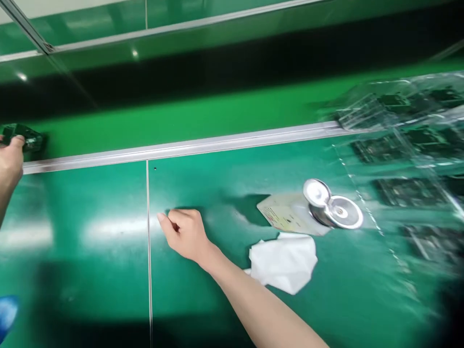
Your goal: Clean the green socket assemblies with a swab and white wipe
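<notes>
At the far left edge, my left hand (11, 157) grips a dark green circuit board (31, 137) over the conveyor-like bright green strip (217, 116), just beyond the metal rail. The hand is partly cut off by the frame. My right hand (186, 232) hovers over the green work surface (108, 270), its fingers curled into a loose fist and its thumb pointing left. Nothing shows in it. Nearest to that forearm lies a crumpled white cloth (284, 261). Behind the cloth stands a round metal container (340, 212) with its lid tipped up, on a labelled flat card (286, 212).
Clear plastic trays (409, 140) with several dark circuit boards (409, 191) fill the right side, blurred. A metal rail (199, 148) crosses the bench lengthwise. A thin seam (149, 251) divides the surface. Something blue (7, 314) shows at the lower left.
</notes>
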### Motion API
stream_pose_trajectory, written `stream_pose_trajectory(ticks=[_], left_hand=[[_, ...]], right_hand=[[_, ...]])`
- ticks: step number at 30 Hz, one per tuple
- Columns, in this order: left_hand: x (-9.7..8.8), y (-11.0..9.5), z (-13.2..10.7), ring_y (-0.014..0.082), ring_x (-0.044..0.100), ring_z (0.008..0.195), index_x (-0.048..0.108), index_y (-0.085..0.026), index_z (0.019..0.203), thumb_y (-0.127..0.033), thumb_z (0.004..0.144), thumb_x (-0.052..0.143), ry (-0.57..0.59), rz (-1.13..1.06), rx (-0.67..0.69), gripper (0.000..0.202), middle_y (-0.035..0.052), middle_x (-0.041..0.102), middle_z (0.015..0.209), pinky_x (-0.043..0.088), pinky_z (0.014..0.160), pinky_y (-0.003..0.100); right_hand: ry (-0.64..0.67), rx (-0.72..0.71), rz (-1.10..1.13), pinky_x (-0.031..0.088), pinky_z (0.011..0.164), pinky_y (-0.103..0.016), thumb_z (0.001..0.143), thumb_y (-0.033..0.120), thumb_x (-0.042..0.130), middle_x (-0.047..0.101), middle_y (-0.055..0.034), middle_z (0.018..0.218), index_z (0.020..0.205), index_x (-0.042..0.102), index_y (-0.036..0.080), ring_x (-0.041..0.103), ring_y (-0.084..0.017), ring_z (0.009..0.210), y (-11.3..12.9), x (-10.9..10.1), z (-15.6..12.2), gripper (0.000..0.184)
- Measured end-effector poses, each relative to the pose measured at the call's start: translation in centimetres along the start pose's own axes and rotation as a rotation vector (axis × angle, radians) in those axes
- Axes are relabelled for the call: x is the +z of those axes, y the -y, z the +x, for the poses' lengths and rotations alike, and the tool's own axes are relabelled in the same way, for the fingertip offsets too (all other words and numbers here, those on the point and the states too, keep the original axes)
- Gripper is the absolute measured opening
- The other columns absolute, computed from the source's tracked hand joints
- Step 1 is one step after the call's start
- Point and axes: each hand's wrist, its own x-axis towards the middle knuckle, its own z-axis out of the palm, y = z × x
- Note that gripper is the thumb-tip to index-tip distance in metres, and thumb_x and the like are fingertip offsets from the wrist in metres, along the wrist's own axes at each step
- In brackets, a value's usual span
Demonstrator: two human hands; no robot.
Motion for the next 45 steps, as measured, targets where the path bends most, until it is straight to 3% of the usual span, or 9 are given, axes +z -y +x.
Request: stream_pose_trajectory(ticks=[4, 7, 10, 15, 19, 24, 28, 35, 45], left_hand=[[-3.8, -0.8, -9.5, 0.0257, 0.064, 0.078, 0.060, -0.011, 0.079, -0.020, 0.055, 0.084, 0.114, 0.062, 0.111, 0.035, -0.0052, 0.050, 0.062, 0.049, 0.091, 0.055], [-7.8, -0.6, -20.6, 0.0227, 0.067, 0.075, 0.066, -0.011, 0.095, -0.033, 0.061, 0.085, 0.304, -0.182, 0.444, 0.045, 0.0051, 0.071, 0.085, 0.054, 0.081, 0.041], [-10.1, -0.3, -31.0, 0.0240, 0.070, 0.089, 0.064, -0.015, 0.089, -0.036, 0.068, 0.081, 0.375, -0.247, 0.516, 0.035, 0.0087, 0.073, 0.098, 0.056, 0.079, 0.033], [-11.6, -1.3, -40.1, 0.0242, 0.070, 0.096, 0.057, -0.016, 0.114, -0.013, 0.071, 0.076, 0.351, -0.389, 0.620, 0.047, 0.0130, 0.069, 0.113, 0.060, 0.078, 0.035], [-14.0, -1.7, -40.2, 0.0298, 0.051, 0.129, 0.046, -0.021, 0.136, -0.009, 0.075, 0.071, 0.795, -0.492, 0.664, 0.067, 0.0145, 0.053, 0.140, 0.046, 0.107, 0.051], [-15.8, -1.5, -38.0, 0.0218, 0.035, 0.141, 0.038, -0.019, 0.145, -0.015, 0.089, 0.054, 1.243, -0.690, 0.247, 0.059, 0.0101, 0.040, 0.151, 0.032, 0.118, 0.030], [-14.3, -2.3, -38.6, 0.0205, 0.045, 0.135, 0.049, -0.022, 0.138, -0.019, 0.089, 0.056, 1.252, -0.775, 0.100, 0.050, 0.0075, 0.050, 0.144, 0.039, 0.111, 0.025], [-12.0, -3.4, -40.8, 0.0200, 0.060, 0.117, 0.069, -0.022, 0.102, -0.014, 0.088, 0.057, 0.956, -0.799, 0.077, 0.020, 0.0048, 0.069, 0.113, 0.050, 0.100, 0.033], [-12.3, -3.9, -40.7, 0.0231, 0.061, 0.116, 0.068, -0.021, 0.096, -0.018, 0.086, 0.061, 0.998, -0.817, -0.099, 0.012, 0.0059, 0.070, 0.110, 0.048, 0.101, 0.039]], right_hand=[[-0.008, 0.065, -0.027, 0.024, 0.050, -0.025, 0.092, 0.027, 0.051, 0.031, 0.0061, 0.050, 0.055, 0.030, 0.020, 0.033, -0.009, 0.047, 0.4, 0.6, 0.2, 0.043], [0.066, 0.068, 0.028, 0.046, 0.066, -0.025, 0.089, 0.036, 0.063, 0.063, -0.0043, 0.088, 0.097, 0.058, 0.017, 0.061, -0.016, 0.078, 2.4, 0.3, -1.1, 0.022], [0.244, 0.046, 0.149, 0.049, 0.099, -0.041, 0.081, 0.051, 0.073, 0.042, -0.0195, 0.142, 0.145, 0.028, 0.014, 0.048, -0.029, 0.128, 5.2, -0.5, -4.7, 0.086], [0.157, 0.107, 0.189, 0.042, 0.110, -0.047, 0.085, 0.032, 0.069, 0.042, -0.0184, 0.142, 0.148, 0.022, 0.016, 0.042, -0.029, 0.134, 7.5, -1.2, -12.6, 0.080], [-0.048, 0.100, 0.165, 0.046, 0.107, -0.044, 0.088, 0.030, 0.064, 0.048, -0.0162, 0.136, 0.148, 0.021, 0.018, 0.050, -0.026, 0.127, 6.7, -1.5, -16.2, 0.075], [-0.022, -0.010, 0.148, 0.046, 0.106, -0.046, 0.086, 0.027, 0.063, 0.054, -0.0148, 0.129, 0.150, 0.015, 0.017, 0.052, -0.026, 0.123, 5.7, -2.2, -16.9, 0.080], [0.002, -0.050, 0.131, 0.047, 0.105, -0.046, 0.087, 0.028, 0.062, 0.054, -0.0157, 0.130, 0.148, 0.020, 0.016, 0.053, -0.027, 0.123, 5.6, -2.6, -16.4, 0.075], [0.017, -0.128, 0.120, 0.047, 0.103, -0.045, 0.087, 0.036, 0.060, 0.055, -0.0180, 0.130, 0.142, 0.032, 0.013, 0.054, -0.028, 0.121, 5.0, -2.8, -15.7, 0.065], [0.067, -0.085, 0.132, 0.047, 0.100, -0.044, 0.082, 0.036, 0.068, 0.060, -0.0145, 0.121, 0.130, 0.039, 0.018, 0.057, -0.028, 0.116, 5.1, -3.0, -15.5, 0.059]])
